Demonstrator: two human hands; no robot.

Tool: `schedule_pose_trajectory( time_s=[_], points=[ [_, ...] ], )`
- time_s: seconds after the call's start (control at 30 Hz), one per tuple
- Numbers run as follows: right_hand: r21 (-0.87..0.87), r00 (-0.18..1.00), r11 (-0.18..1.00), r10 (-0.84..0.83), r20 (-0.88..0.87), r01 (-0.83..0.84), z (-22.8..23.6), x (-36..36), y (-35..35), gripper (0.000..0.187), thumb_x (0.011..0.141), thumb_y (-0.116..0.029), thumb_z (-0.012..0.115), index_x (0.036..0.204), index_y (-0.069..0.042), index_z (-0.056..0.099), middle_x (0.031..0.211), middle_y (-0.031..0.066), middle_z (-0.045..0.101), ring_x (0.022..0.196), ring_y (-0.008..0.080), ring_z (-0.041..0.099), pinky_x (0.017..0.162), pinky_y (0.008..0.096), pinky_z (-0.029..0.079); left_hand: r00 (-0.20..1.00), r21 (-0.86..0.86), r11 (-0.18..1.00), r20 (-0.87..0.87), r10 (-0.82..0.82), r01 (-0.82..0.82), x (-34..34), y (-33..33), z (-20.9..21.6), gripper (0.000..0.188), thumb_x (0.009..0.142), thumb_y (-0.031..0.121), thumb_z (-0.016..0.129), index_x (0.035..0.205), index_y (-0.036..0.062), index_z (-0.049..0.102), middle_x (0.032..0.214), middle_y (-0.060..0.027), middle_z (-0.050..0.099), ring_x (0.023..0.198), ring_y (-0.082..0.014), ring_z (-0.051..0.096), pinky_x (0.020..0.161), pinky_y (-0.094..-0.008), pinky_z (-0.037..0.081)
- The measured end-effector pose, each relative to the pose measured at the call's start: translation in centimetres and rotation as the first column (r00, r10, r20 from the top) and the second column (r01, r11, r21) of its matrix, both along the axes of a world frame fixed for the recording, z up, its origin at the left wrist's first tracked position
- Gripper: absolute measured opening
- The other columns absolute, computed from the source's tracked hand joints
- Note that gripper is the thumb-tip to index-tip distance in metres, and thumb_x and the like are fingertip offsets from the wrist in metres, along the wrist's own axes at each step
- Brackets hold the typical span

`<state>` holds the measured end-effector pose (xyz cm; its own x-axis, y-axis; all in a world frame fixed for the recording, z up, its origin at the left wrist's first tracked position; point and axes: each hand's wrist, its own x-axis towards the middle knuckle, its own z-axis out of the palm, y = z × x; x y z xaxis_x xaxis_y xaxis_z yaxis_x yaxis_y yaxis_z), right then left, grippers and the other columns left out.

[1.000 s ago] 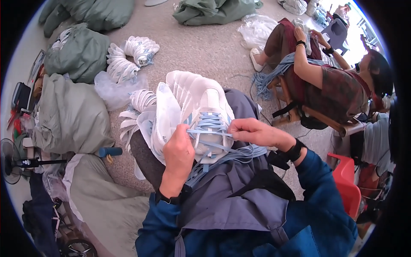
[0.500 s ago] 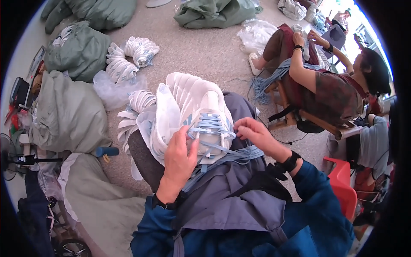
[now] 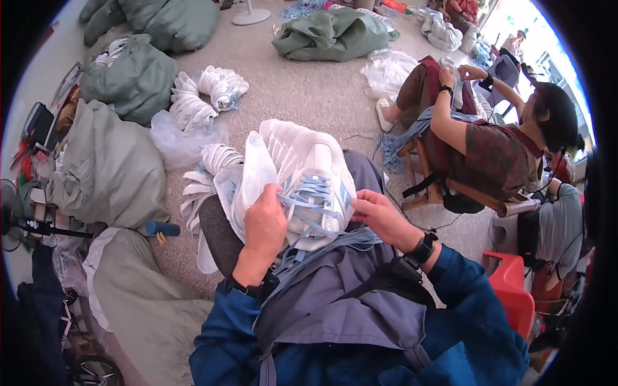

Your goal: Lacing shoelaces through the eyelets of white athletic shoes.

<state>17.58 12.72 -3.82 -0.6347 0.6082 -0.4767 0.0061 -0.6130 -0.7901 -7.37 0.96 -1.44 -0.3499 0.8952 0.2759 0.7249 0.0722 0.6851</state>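
While the white shoe upper rests on the person's lap at the middle of the view, the left hand is curled around its left side, fingers closed on the white edge and on a strand of the light blue lace. At the upper's right edge the right hand is loosely bent, its fingertips touching the upper and pinching the blue lace where it trails down onto the grey apron. Further white uppers are stacked just behind the held one. Left of the knee lies a crumpled clear plastic bag, and beyond it a curved row of white uppers sits on the beige floor. Bulky grey-green sacks are heaped along the left side, and another lies at the top centre. To the right a second person sits on a wooden chair, with a bunch of blue laces hanging beside the knee. A red plastic stool stands near the lower right
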Motion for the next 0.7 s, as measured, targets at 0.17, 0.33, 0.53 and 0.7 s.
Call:
schedule_pose_trajectory(
  time_s=[0.17, 0.33, 0.53, 0.7],
  points=[
    [-0.003, 0.988, 0.992, 0.127, -0.093, -0.128, 0.5, -1.0, 0.5, 0.029, 0.100, -0.019, 0.066, 0.124, -0.004, 0.064, 0.115, 0.0024, 0.070, 0.101, 0.0107, 0.066, 0.090, 0.0279, 0.051, 0.995, 0.078, 0.994, 0.066, 0.071, -0.077, -0.7, -0.2, -0.5, 0.023, 0.092, -0.004, 0.053, 0.114, 0.0009, 0.056, 0.088, -0.0242, 0.066, 0.087, -0.0455, 0.065, 0.074, -0.0495, 0.050],
    [0.111, 0.969, 0.982, 0.170, -0.179, -0.152, 1.8, -2.4, 2.7, 0.029, 0.100, -0.014, 0.064, 0.126, -0.002, 0.063, 0.119, 0.0052, 0.070, 0.104, 0.0133, 0.067, 0.093, 0.0301, 0.054, 0.966, 0.133, 0.990, -0.258, -0.009, 0.045, -1.3, -1.7, 1.6, 0.024, 0.091, 0.006, 0.063, 0.114, 0.0008, 0.059, 0.085, -0.0172, 0.067, 0.091, -0.0382, 0.066, 0.101, -0.0509, 0.043],
    [0.115, 0.942, 0.993, 0.042, -0.333, -0.004, 6.2, -7.4, 6.1, 0.028, 0.099, -0.008, 0.061, 0.126, 0.001, 0.061, 0.116, 0.0085, 0.070, 0.103, 0.0170, 0.069, 0.092, 0.0329, 0.056, 0.748, -0.353, 0.916, -0.551, -0.370, 0.193, -4.3, -6.8, 2.1, 0.019, 0.086, 0.018, 0.070, 0.096, 0.0019, 0.068, 0.086, -0.0151, 0.066, 0.084, -0.0327, 0.065, 0.116, -0.0550, 0.031],
    [0.385, 0.981, 0.906, -0.127, -0.148, 0.175, 5.1, -13.3, 1.9, 0.027, 0.097, -0.016, 0.063, 0.119, 0.000, 0.063, 0.103, 0.0066, 0.070, 0.092, 0.0158, 0.068, 0.078, 0.0330, 0.057, 0.782, -0.356, 0.881, -0.431, -0.450, 0.311, -1.4, -9.9, -0.8, 0.013, 0.080, 0.013, 0.066, 0.089, 0.0026, 0.065, 0.088, -0.0144, 0.064, 0.085, -0.0341, 0.064, 0.105, -0.0502, 0.044]
  ],
)
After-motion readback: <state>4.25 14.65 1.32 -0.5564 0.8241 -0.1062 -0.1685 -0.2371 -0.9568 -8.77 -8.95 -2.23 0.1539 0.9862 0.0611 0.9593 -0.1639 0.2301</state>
